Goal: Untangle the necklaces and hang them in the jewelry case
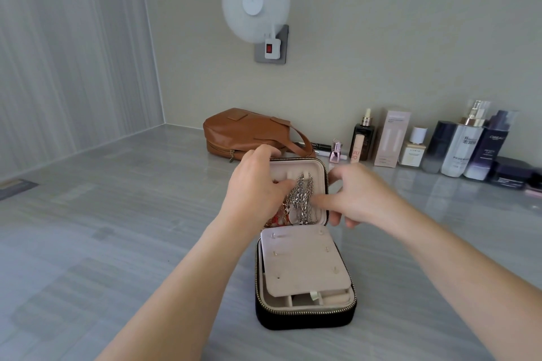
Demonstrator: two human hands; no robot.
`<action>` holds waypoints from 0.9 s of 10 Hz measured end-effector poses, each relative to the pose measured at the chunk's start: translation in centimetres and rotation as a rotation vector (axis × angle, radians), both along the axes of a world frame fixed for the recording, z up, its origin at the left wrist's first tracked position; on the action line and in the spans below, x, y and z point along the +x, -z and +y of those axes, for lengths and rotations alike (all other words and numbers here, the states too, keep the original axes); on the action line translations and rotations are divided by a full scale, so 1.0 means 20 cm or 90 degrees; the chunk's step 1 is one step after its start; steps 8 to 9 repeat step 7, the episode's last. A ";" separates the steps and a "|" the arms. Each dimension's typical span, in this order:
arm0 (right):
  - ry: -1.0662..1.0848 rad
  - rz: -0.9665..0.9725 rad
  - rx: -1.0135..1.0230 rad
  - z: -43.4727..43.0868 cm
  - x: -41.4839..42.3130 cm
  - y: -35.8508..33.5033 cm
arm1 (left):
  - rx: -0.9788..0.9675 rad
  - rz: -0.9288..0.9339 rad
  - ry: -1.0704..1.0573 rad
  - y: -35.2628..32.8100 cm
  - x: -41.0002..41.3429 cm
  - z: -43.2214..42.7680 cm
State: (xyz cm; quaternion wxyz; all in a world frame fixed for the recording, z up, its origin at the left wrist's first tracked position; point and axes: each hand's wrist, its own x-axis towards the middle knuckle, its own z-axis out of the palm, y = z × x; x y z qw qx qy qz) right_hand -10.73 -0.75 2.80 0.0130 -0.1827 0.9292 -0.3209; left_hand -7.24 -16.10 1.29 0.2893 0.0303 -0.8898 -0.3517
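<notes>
**knotty_k:** Grey desk [117, 228], brown bag [243, 132] and a row of bottles [457, 149] along the wall. So how will those necklaces [302, 196] handle?

**pinkbox:** Light, floppy and slippery, and thin links kink easily. I'd take one chain near its clasp, not the clump. They're hanging in a silver bunch inside the raised lid [319, 173] of the jewelry case [305, 316], with gold and red bits lower left.

**knotty_k:** Hands?

**pinkbox:** Left hand [255, 184] grips the lid's upper left corner, thumb over the rim. Right hand [357, 196] is blurry, fingers [321, 200] at the chains. Can't tell if they're pinching anything.

**knotty_k:** Bottom half?

**pinkbox:** Pink flap [305, 264] with little pegs covers most of it. Nothing shows in the compartments [302, 299] peeking out in front.
</notes>
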 end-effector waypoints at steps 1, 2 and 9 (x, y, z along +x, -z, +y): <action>-0.008 0.032 0.052 0.00 0.00 0.02 | -0.017 -0.010 0.029 0.00 0.00 0.00; -0.018 0.029 0.046 0.01 -0.01 0.01 | -0.046 -0.017 0.031 0.01 -0.01 0.01; -0.039 0.029 -0.092 0.07 -0.03 -0.07 | 0.784 -0.200 0.102 0.06 -0.04 -0.05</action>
